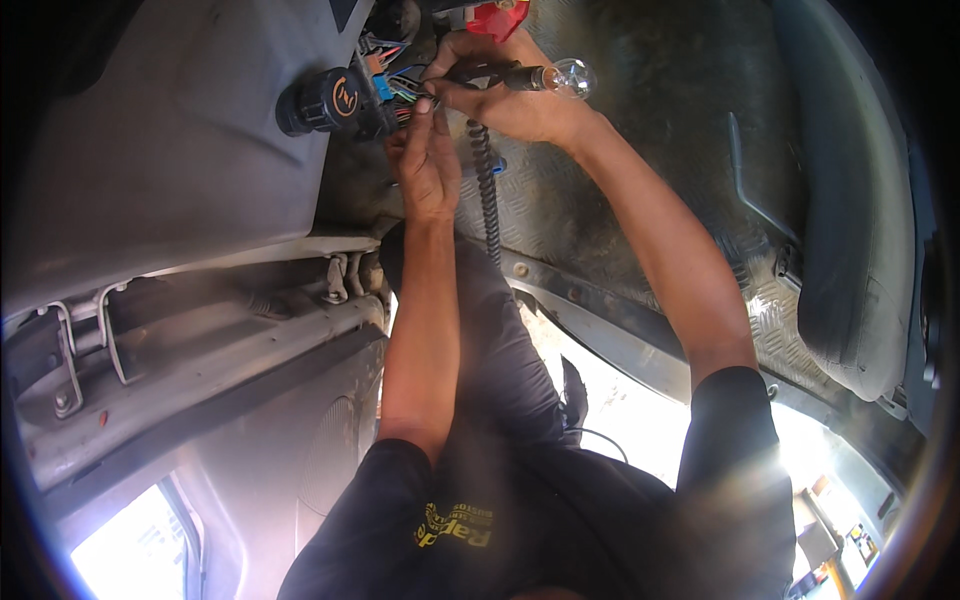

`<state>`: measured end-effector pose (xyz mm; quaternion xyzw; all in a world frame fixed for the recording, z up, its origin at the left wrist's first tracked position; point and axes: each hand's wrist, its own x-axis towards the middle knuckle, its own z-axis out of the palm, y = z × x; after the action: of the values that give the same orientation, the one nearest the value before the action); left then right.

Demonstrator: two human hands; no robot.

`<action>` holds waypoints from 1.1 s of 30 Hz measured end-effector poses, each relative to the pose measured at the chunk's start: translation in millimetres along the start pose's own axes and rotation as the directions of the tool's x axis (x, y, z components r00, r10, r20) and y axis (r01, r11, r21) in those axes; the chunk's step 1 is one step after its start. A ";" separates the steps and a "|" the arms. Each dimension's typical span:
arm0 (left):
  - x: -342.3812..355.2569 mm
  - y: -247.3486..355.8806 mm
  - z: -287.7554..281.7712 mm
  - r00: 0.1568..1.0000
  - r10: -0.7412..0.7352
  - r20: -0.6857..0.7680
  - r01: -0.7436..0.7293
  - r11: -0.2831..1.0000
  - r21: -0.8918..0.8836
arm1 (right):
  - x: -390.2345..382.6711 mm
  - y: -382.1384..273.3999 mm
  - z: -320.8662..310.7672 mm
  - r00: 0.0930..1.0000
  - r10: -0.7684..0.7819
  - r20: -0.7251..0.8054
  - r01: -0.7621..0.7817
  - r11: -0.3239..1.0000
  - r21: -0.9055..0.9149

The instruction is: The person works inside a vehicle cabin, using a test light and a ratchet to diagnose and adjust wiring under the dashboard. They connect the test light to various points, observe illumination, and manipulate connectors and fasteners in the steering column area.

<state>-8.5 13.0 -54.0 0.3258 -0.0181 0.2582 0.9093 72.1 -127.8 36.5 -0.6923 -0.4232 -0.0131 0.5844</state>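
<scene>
Thin coloured wires (405,90) run out of a blue connector (382,87) beside a round black knob (322,101) with an orange symbol. My left hand (430,170) is closed, its thumb and fingers pinching some of these wires. My right hand (515,110) comes in from the right with its fingertips at the same wires. It is closed around a black-handled test lamp (525,78), whose clear glass bulb (574,78) points right. The lamp's tip is hidden among fingers and wires. Below my hands hangs a black coiled cable (484,185).
A grey panel (170,140) fills the left side. Beyond my right arm are a patterned metal floor (640,120), a bent metal lever (745,185) and a grey seat (850,230). Something red (497,18) sits above my right hand. An open doorway (610,390) lies below.
</scene>
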 end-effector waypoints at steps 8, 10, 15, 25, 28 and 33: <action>1.4 -1.2 -0.8 0.999 -0.026 -0.019 0.025 0.999 -0.026 | 0.7 0.8 1.8 1.000 -0.017 -0.016 0.017 1.000 0.001; 1.6 -1.7 -0.9 0.998 -0.039 -0.039 0.038 0.999 -0.040 | 0.5 -3.5 0.7 1.000 0.002 -0.006 -0.002 1.000 -0.006; 3.0 -3.9 -5.2 0.999 -0.042 -0.028 0.041 0.999 -0.017 | 0.6 -2.1 0.0 1.000 -0.006 0.003 0.006 1.000 -0.004; 1.0 -7.4 -6.5 0.998 -0.057 -0.020 0.057 0.998 -0.014 | 2.3 11.6 -6.3 0.980 0.199 0.012 -0.196 0.975 -0.108; -0.7 -6.9 -14.1 0.998 -0.054 -0.027 0.053 0.998 -0.039 | 8.6 -1.0 -13.9 0.987 0.140 0.078 -0.141 0.990 0.006; 1.8 -13.0 -25.0 0.996 -0.091 0.006 0.091 0.993 -0.076 | 10.3 10.2 -16.4 0.987 0.142 0.069 -0.147 0.986 0.074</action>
<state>-4.1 20.3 -80.9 0.2915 -0.0140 0.2153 0.9319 92.6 -135.0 38.9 -0.6978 -0.3904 0.0681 0.5967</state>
